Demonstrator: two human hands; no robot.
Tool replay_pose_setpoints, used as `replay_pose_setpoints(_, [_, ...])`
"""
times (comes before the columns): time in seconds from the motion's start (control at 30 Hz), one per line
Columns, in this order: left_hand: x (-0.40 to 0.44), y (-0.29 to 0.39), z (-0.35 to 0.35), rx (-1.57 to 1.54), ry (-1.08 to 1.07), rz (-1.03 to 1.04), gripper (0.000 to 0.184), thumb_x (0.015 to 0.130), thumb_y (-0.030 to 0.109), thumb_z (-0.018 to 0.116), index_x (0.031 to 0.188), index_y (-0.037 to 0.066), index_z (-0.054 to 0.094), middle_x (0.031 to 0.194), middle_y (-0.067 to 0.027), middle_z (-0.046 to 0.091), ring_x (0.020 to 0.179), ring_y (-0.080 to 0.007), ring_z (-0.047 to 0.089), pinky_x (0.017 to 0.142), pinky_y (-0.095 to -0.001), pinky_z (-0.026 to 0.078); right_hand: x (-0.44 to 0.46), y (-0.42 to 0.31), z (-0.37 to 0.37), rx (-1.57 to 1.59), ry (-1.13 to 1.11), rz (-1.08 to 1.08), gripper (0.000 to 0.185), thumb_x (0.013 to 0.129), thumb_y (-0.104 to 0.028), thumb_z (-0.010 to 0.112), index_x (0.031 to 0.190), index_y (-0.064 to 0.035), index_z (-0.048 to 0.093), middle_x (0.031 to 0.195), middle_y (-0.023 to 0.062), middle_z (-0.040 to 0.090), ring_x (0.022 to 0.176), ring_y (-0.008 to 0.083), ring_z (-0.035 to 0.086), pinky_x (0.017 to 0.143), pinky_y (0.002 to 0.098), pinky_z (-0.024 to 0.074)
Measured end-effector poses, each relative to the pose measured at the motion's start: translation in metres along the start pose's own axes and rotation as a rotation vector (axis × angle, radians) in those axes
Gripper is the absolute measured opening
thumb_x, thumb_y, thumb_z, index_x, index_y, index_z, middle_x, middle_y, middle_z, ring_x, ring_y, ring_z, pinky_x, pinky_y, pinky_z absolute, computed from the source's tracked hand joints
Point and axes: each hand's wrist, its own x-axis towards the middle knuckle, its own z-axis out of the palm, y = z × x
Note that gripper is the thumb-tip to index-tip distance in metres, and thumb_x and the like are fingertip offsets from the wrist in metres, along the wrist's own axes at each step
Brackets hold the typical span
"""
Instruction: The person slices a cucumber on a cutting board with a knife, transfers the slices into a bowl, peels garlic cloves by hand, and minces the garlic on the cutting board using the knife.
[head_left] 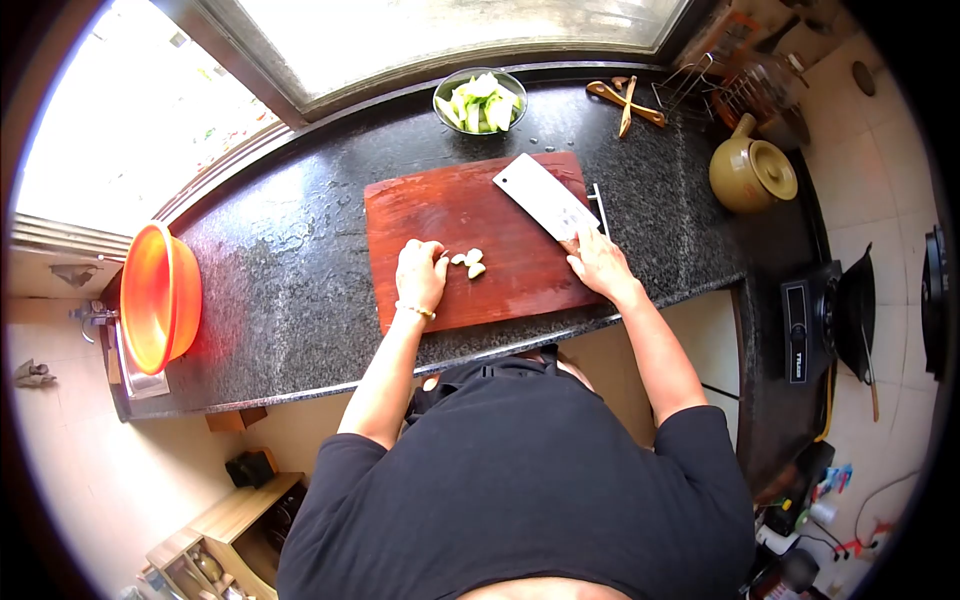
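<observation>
A red-brown wooden cutting board [420, 212] lies on the counter in front of me. My right hand [602, 268] is wrapped round the handle of a cleaver [545, 196], whose broad pale blade rests across the board's upper right, pointing up and left. Several peeled garlic cloves [474, 260] lie in a small group near the board's middle. Just left of them, my left hand [421, 274] is closed in a pinch, with a small pale piece, seemingly a garlic clove, at its fingertips; the fingers partly hide it.
Behind the board stands a bowl of cut green vegetables [480, 103]. An orange basin [160, 298] is at the left by the sink. Wooden utensils [628, 105], a lidded clay pot [750, 172], and a cooktop with a wok [853, 315] are to the right.
</observation>
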Motion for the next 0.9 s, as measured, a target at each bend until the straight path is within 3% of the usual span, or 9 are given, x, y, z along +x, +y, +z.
replay_pose_setpoints(0.13, [0.001, -0.004, 0.007, 0.121, -0.030, 0.070, 0.009, 0.080, 0.009, 0.065, 0.085, 0.005, 0.058, 0.084, -0.0109, 0.056, 0.083, -0.0293, 0.056, 0.077, -0.0388, 0.046, -0.006, -0.004, -0.002, 0.015, 0.087, -0.059, 0.036, 0.078, -0.015, 0.064, 0.106, -0.0027, 0.045, 0.100, 0.0190, 0.056, 0.089, 0.0371, 0.058, 0.078, 0.0446, 0.0489])
replay_pose_setpoints(0.23, [-0.005, -0.014, 0.006, -0.057, -0.049, 0.033, 0.009, 0.082, 0.009, 0.062, 0.087, 0.005, 0.055, 0.084, -0.0125, 0.056, 0.084, -0.0310, 0.055, 0.078, -0.0411, 0.045, -0.011, -0.019, -0.016, 0.128, 0.148, -0.020, 0.030, 0.078, -0.011, 0.061, 0.103, -0.0027, 0.047, 0.095, 0.0180, 0.056, 0.086, 0.0366, 0.058, 0.075, 0.0445, 0.0488])
replay_pose_setpoints(0.37, [-0.011, -0.013, -0.001, -0.414, -0.060, -0.268, 0.005, 0.087, 0.006, 0.056, 0.088, 0.002, 0.052, 0.076, -0.0146, 0.062, 0.073, -0.0279, 0.063, 0.068, -0.0377, 0.049, -0.018, -0.038, -0.023, 0.162, 0.170, -0.008, 0.030, 0.078, -0.012, 0.062, 0.103, -0.0036, 0.048, 0.091, 0.0163, 0.056, 0.083, 0.0343, 0.059, 0.072, 0.0431, 0.0498])
replay_pose_setpoints(0.5, [-0.010, -0.010, 0.004, -0.553, -0.051, -0.219, 0.002, 0.090, 0.005, 0.055, 0.089, 0.004, 0.053, 0.072, -0.0026, 0.061, 0.062, -0.0083, 0.054, 0.055, -0.0242, 0.045, -0.014, -0.037, 0.003, -0.033, 0.166, -0.094, 0.033, 0.076, -0.016, 0.067, 0.101, -0.0042, 0.048, 0.090, 0.0143, 0.054, 0.081, 0.0316, 0.057, 0.071, 0.0402, 0.0502])
replay_pose_setpoints(0.53, [-0.008, -0.016, 0.008, -0.710, -0.097, -0.278, 0.003, 0.089, 0.006, 0.058, 0.090, 0.004, 0.055, 0.074, -0.0004, 0.060, 0.063, -0.0060, 0.054, 0.055, -0.0210, 0.044, -0.015, -0.036, 0.006, -0.039, 0.165, -0.096, 0.034, 0.076, -0.017, 0.067, 0.101, -0.0044, 0.048, 0.090, 0.0142, 0.054, 0.081, 0.0316, 0.057, 0.071, 0.0402, 0.0501])
replay_pose_setpoints(0.7, [-0.013, 0.009, -0.019, -0.956, -0.093, -0.390, 0.003, 0.086, 0.006, 0.061, 0.088, 0.003, 0.060, 0.076, -0.0013, 0.063, 0.066, -0.0067, 0.056, 0.058, -0.0202, 0.046, -0.014, -0.027, 0.020, -0.002, 0.170, -0.119, 0.030, 0.080, -0.022, 0.067, 0.099, -0.0063, 0.050, 0.089, 0.0112, 0.055, 0.082, 0.0304, 0.058, 0.070, 0.0398, 0.0493])
replay_pose_setpoints(0.83, [-0.036, 0.025, -0.042, -1.141, -0.026, -0.574, 0.006, 0.086, 0.004, 0.059, 0.090, 0.001, 0.063, 0.077, -0.0027, 0.064, 0.067, -0.0080, 0.059, 0.059, -0.0217, 0.048, -0.006, -0.030, 0.008, 0.103, 0.316, -0.123, 0.007, 0.086, -0.013, 0.060, 0.086, -0.0064, 0.060, 0.079, 0.0108, 0.059, 0.073, 0.0312, 0.059, 0.065, 0.0396, 0.0481])
replay_pose_setpoints(0.9, [-0.053, 0.029, -0.051, -1.207, 0.043, -0.621, 0.008, 0.086, 0.004, 0.059, 0.092, 0.001, 0.063, 0.080, -0.0046, 0.066, 0.071, -0.0089, 0.061, 0.062, -0.0222, 0.050, 0.007, -0.061, 0.001, 0.392, 0.420, -0.127, 0.007, 0.088, -0.009, 0.058, 0.087, -0.0041, 0.063, 0.077, 0.0120, 0.060, 0.068, 0.0308, 0.059, 0.061, 0.0379, 0.0471])
